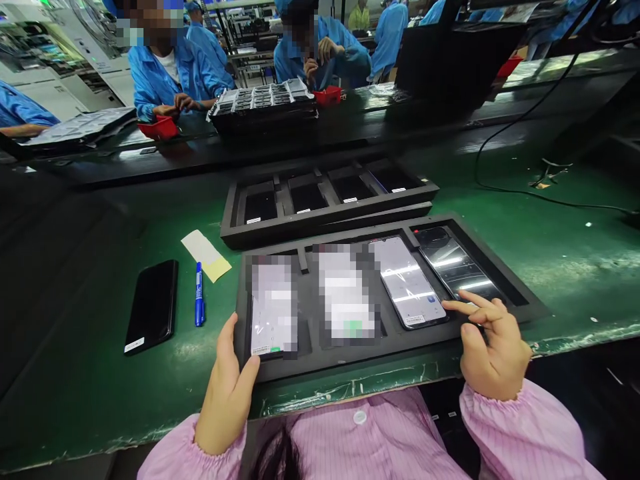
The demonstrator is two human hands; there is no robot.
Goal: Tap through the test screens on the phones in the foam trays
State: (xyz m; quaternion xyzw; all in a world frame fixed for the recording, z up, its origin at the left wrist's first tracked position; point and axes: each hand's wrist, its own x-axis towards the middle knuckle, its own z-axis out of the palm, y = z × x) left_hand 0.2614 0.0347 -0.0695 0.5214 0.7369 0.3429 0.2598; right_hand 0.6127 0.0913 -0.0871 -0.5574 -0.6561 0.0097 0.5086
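A black tray (520,293) lies at the near edge of the green bench and holds several phones side by side. My left hand (226,393) grips the tray's near left corner, thumb lying on its rim beside the leftmost lit phone (273,307). My right hand (493,350) rests on the tray's near right rim. Its index finger points left and touches the bottom corner of the third phone (407,280), whose screen is lit. The rightmost phone (457,263) has a dark screen with glare.
A second black tray (280,230) with dark phones sits just behind. A loose black phone (153,303), a blue marker (199,293) and a yellow note (206,255) lie to the left. People in blue coats work across the bench by stacked trays (263,110). A black cable (525,193) runs at right.
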